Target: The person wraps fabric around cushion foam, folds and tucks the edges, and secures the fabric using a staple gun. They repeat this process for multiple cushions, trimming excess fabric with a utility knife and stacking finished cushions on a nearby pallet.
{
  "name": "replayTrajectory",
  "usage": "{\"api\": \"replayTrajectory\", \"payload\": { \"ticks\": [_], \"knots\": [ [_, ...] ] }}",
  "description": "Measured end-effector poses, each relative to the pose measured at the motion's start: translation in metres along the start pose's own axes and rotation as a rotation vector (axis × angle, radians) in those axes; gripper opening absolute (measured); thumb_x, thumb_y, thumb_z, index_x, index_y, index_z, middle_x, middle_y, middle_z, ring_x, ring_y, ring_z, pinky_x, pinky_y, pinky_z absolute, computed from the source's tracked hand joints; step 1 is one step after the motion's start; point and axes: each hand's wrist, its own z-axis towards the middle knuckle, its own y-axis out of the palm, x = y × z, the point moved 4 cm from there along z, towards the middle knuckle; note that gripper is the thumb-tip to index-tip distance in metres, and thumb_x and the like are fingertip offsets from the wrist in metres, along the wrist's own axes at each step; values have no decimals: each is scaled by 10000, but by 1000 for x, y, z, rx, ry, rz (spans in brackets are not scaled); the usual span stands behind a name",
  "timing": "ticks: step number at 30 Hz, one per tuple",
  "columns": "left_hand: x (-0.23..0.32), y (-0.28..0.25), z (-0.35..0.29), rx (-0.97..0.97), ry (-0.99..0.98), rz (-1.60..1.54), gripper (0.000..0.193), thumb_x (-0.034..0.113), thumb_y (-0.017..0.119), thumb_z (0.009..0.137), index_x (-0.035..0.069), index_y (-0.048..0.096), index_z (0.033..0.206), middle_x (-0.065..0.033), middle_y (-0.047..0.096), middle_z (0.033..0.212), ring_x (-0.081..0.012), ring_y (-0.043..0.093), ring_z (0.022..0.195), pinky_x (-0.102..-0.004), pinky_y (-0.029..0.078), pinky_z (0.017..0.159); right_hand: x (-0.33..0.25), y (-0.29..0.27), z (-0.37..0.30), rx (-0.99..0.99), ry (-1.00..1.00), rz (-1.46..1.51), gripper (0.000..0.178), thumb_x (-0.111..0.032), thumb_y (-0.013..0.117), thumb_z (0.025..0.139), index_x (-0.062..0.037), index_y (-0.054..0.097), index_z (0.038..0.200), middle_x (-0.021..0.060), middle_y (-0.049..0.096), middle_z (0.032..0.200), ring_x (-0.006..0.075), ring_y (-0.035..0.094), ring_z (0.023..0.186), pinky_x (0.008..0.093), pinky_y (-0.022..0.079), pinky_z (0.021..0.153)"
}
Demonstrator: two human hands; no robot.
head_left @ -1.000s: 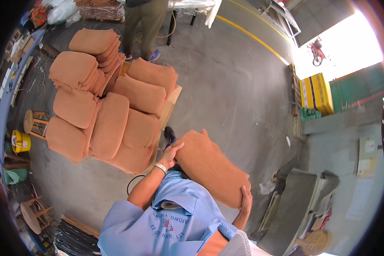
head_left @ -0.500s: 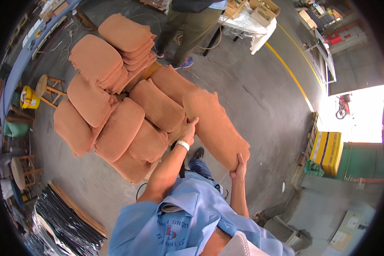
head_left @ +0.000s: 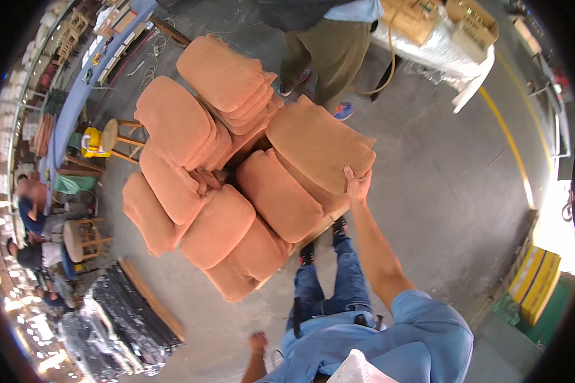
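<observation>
Our right grip (head_left: 359,187) was closed on the near edge of a pad (head_left: 319,143), thumb on top; the pad lay on the rightmost stack (head_left: 305,180), so we judged it laid down but not yet released; our left grip (head_left: 258,343) hung well apart, open or closed we could not tell; beyond, other piles (head_left: 220,73) already stood together; we saw no loose pads left.

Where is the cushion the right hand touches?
In the head view, the cushion lies upper right of centre, on the right side of the stacks, between the right hand and another person's shoe.
</observation>
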Motion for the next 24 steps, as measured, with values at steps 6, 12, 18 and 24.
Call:
{"api": "replayTrajectory", "payload": {
  "ticks": [6,12,18,24],
  "knots": [
    [122,-11,-79,-454,-545,-843,172,228,664,857,117,707,980,-66,753,879,-259,725,796,-441,583,721,151,-61,53,20,143,-284,807,-86,850,806,-35,385,1463,116,592,1358,240,586,1237,388,473,1062],
    [183,-33,-47,-363,-617,-958,271,230,668,895,85,673,1124,-85,762,922,-268,733,817,-429,590,746,173,-101,38,-177,393,-617,759,-198,845,808,-42,423,1419,148,609,1357,217,638,1158,347,524,986],
    [167,-37,-14,-392,-384,-747,380,232,672,934,53,639,1268,-104,770,965,-278,741,838,-417,596,772,132,-153,-15,-578,673,-866,351,-300,670,931,-66,641,1191,111,741,831,231,720,686,362,578,623],
    [178,-111,105,-61,-402,-1559,412,168,670,970,-4,580,1333,-105,746,1055,-215,736,898,-304,577,746,95,-268,-56,-762,493,-1259,163,-147,632,874,-103,723,1002,83,750,781,198,726,652,364,594,606]
  ]
}}
